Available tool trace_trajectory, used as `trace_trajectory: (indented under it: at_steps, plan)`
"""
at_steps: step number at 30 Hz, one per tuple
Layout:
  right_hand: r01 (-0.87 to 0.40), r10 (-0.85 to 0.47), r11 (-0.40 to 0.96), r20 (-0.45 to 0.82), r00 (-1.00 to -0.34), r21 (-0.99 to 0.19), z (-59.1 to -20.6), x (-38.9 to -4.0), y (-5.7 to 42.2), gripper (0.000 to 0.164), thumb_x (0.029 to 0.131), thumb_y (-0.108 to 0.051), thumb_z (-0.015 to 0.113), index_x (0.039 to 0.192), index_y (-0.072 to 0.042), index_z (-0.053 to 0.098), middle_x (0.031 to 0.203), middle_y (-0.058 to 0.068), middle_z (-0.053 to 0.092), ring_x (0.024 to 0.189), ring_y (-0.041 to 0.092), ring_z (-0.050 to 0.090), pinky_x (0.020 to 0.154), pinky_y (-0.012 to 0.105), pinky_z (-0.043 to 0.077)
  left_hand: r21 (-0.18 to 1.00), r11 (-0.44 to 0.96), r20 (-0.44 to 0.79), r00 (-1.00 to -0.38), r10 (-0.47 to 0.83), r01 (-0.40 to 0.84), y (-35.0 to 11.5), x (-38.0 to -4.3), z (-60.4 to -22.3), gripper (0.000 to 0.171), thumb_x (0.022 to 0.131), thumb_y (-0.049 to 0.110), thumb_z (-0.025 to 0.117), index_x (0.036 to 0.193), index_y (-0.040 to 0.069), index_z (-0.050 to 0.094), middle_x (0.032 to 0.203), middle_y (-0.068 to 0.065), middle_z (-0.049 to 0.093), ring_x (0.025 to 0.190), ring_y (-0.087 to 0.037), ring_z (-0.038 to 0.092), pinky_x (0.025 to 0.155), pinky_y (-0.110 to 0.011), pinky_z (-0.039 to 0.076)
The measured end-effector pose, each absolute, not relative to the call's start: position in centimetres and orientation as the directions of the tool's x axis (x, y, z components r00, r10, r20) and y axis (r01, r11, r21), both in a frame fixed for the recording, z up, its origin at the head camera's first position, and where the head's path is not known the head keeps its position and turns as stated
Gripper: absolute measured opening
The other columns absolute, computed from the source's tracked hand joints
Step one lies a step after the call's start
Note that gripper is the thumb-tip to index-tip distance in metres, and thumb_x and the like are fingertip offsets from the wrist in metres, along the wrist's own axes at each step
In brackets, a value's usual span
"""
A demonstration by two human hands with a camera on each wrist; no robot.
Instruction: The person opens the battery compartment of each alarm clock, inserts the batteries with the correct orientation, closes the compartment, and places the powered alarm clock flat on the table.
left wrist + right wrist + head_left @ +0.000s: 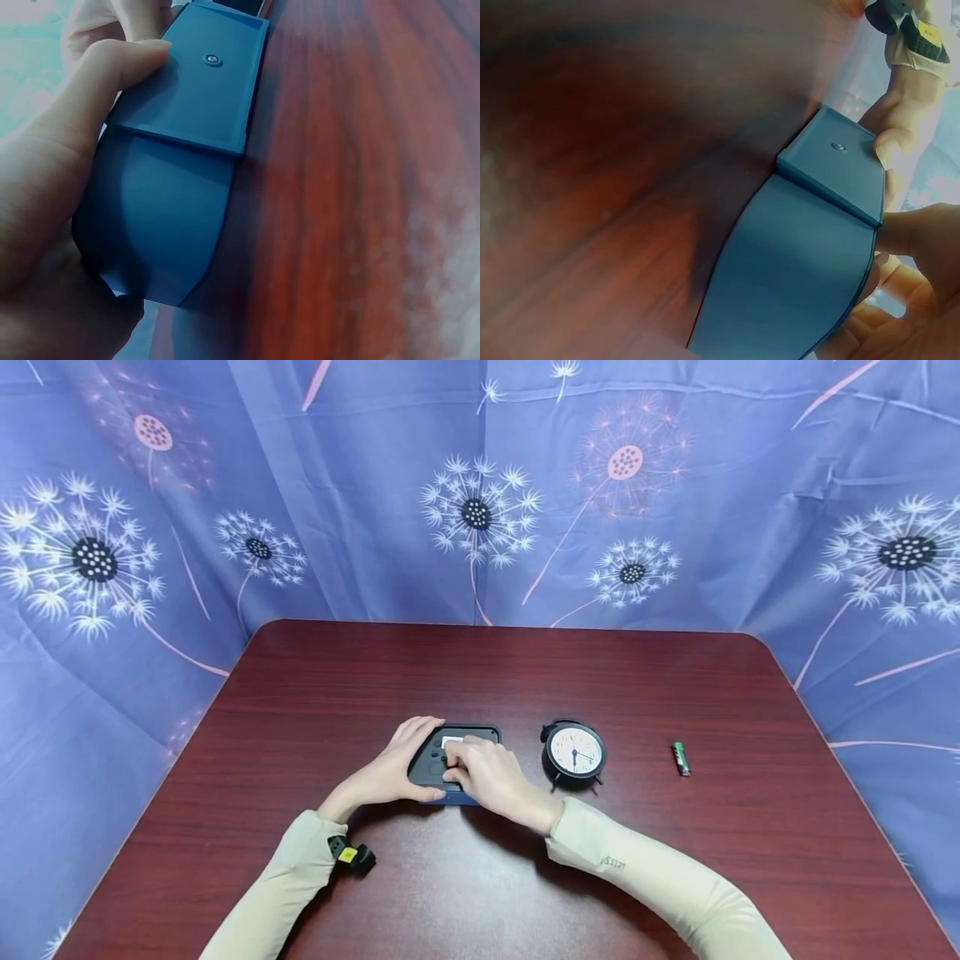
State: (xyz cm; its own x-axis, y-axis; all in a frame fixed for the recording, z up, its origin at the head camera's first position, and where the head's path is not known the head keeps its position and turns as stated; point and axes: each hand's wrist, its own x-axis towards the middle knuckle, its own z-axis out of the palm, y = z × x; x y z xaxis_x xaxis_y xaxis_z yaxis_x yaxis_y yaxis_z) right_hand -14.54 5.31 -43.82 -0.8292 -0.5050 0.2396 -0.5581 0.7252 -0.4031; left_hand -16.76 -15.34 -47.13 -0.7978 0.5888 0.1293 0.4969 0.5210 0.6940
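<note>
A blue boxy device (426,768) with a black recessed back and a white label lies on the table, back side up. My left hand (384,772) grips it from the left, thumb along the near side and fingers at the far edge. Over the right part of that back, my right hand (489,773) bends its fingers, thumb and forefinger close together; I cannot tell whether they pinch a small part. In the left wrist view the device's stepped blue side (161,202) shows, with a small round metal fitting. The right wrist view has that same blue side (795,262).
Right of the device stands a round black alarm clock (575,753) with a white dial. Farther right lies a green battery (680,758). All of these are on a dark red wooden table (480,677), backed by a blue dandelion-print curtain (360,485).
</note>
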Motion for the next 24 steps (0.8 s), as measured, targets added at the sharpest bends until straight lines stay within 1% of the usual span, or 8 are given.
trace_trajectory:
  at_steps: [3,8,12,14,16,18,22,24]
  plan:
    - [-0.532,-0.5,0.716,0.199,-0.843,-0.452,-43.7,-14.7,5.4,0.024,0.08,-0.028,0.077,0.074,-0.019,0.056,0.072,-0.007,0.057,0.063,0.009,0.058,0.05,0.026,0.043,0.698,0.524,0.118,-0.8,0.588,0.489,-15.4,-16.8,-47.3,0.101,0.07,0.035,0.083,0.149,0.005,0.029,0.152,-0.017,0.029,0.142,-0.034,0.02,0.109,-0.058,0.03]
    - [-0.488,-0.504,0.678,0.134,-0.853,-0.549,-43.5,-14.8,6.0,0.016,0.085,-0.029,0.073,0.078,-0.02,0.062,0.072,-0.01,0.063,0.064,0.001,0.053,0.056,0.022,0.043,0.704,0.532,0.095,-0.806,0.585,0.47,-15.4,-16.7,-47.5,0.102,0.07,0.037,0.083,0.15,0.008,0.028,0.153,-0.016,0.028,0.142,-0.032,0.02,0.11,-0.057,0.029]
    - [-0.511,-0.512,0.632,0.181,-0.84,-0.582,-43.1,-14.5,6.8,0.013,0.087,-0.03,0.071,0.085,-0.018,0.068,0.077,-0.007,0.066,0.064,0.003,0.055,0.059,0.02,0.044,0.701,0.532,0.104,-0.806,0.583,0.476,-15.4,-16.8,-47.4,0.102,0.069,0.037,0.084,0.15,0.006,0.029,0.152,-0.015,0.029,0.141,-0.032,0.021,0.11,-0.056,0.03]
    - [-0.52,-0.504,0.624,0.208,-0.838,-0.583,-42.9,-14.4,7.3,0.016,0.085,-0.031,0.073,0.092,-0.016,0.069,0.085,-0.003,0.066,0.071,0.008,0.058,0.064,0.022,0.045,0.7,0.532,0.104,-0.805,0.584,0.476,-15.4,-16.8,-47.2,0.102,0.069,0.036,0.084,0.15,0.005,0.029,0.152,-0.016,0.029,0.141,-0.032,0.021,0.109,-0.056,0.03]
    - [-0.52,-0.488,0.633,0.226,-0.843,-0.574,-42.9,-14.3,7.7,0.028,0.082,-0.034,0.076,0.101,-0.015,0.068,0.096,0.004,0.064,0.084,0.017,0.058,0.072,0.028,0.047,0.698,0.534,0.101,-0.804,0.586,0.477,-15.4,-16.9,-47.1,0.102,0.069,0.036,0.083,0.15,0.005,0.029,0.152,-0.016,0.029,0.141,-0.032,0.022,0.109,-0.057,0.031]
    - [-0.504,-0.466,0.661,0.222,-0.857,-0.556,-42.9,-14.2,8.2,0.045,0.077,-0.039,0.079,0.112,-0.014,0.064,0.109,0.011,0.058,0.099,0.025,0.052,0.082,0.039,0.045,0.686,0.544,0.1,-0.802,0.588,0.484,-15.4,-16.9,-47.1,0.102,0.069,0.038,0.083,0.15,0.005,0.029,0.152,-0.016,0.029,0.141,-0.031,0.023,0.109,-0.056,0.031]
    - [-0.463,-0.441,0.717,0.176,-0.88,-0.52,-43.3,-14.1,8.9,0.083,0.067,-0.045,0.085,0.135,-0.014,0.05,0.133,0.022,0.043,0.122,0.038,0.039,0.097,0.06,0.036,0.665,0.553,0.11,-0.799,0.592,0.501,-15.4,-16.9,-47.0,0.102,0.068,0.04,0.084,0.149,0.005,0.031,0.15,-0.015,0.031,0.14,-0.03,0.025,0.11,-0.054,0.031]
    - [-0.448,-0.44,0.737,0.143,-0.887,-0.507,-43.5,-14.1,9.1,0.098,0.063,-0.046,0.087,0.143,-0.013,0.04,0.141,0.025,0.037,0.129,0.042,0.035,0.102,0.067,0.03,0.664,0.552,0.112,-0.798,0.593,0.504,-15.4,-16.9,-46.9,0.102,0.068,0.039,0.084,0.148,0.005,0.031,0.15,-0.015,0.032,0.139,-0.031,0.025,0.11,-0.054,0.031]
